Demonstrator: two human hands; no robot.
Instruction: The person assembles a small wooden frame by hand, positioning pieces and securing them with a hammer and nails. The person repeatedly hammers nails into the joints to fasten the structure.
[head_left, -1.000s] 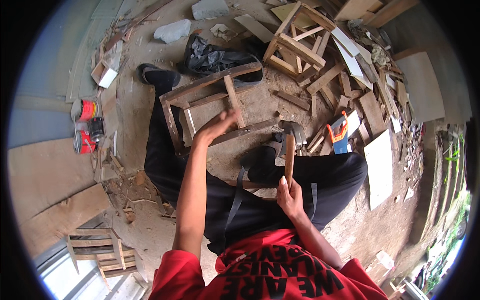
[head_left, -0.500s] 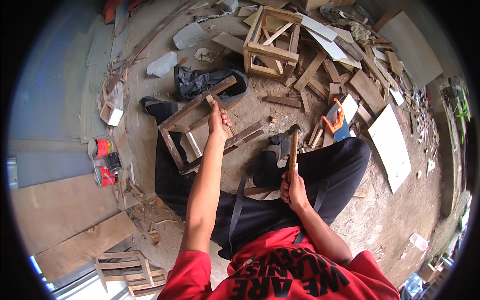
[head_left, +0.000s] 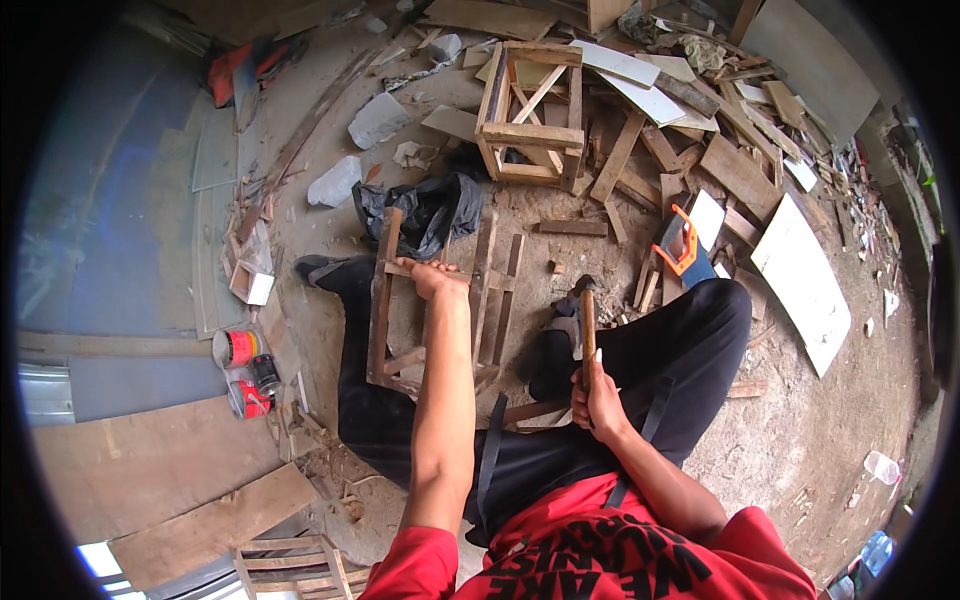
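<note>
Since the earlier frame, left hand (head_left: 432, 278) has slid along the wooden frame (head_left: 440, 310), fingers clamped on its rail; right hand (head_left: 598, 402) grips hammer (head_left: 587, 325) upright; frame looks partly assembled, nailing remains

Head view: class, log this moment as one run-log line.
left hand: grips wooden frame | right hand: holds hammer upright | person seated on dirt floor | wooden crate beyond

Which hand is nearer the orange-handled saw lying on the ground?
Right. The right hand, gripping the wooden-handled hammer, sits below-left of the orange-handled saw; the left hand grips the wooden frame, farther left.
</note>
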